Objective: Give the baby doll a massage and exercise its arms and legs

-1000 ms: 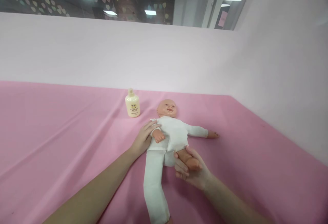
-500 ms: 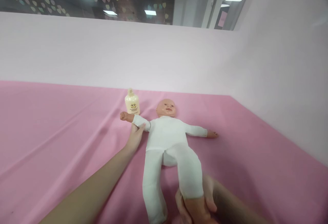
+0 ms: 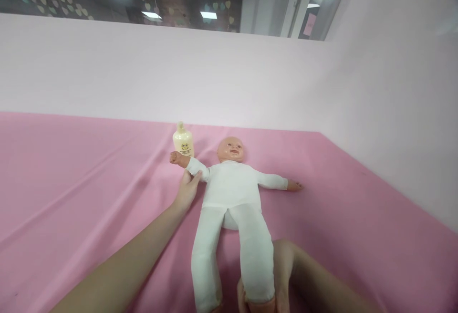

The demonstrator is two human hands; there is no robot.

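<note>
"What is held?"
"The doll's [image 3: 232, 186] arm [image 3: 197, 168], by the curled left hand [image 3: 188, 191]; its leg [image 3: 256, 260], by the wrapped right hand [image 3: 281, 267]."
"Where is it laid?"
"Face-up between both, on the cloth [image 3: 89, 179]; the bottle [image 3: 182, 141] is partly hidden by the doll's fist [image 3: 179, 159]."

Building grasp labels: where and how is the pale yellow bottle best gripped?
Likely by the narrow top of the bottle, coming from above: it stands upright, tapering to that top, which nothing covers. A low grip from the front looks worse, since one fist of the doll overlaps the bottle's lower part here.
</note>
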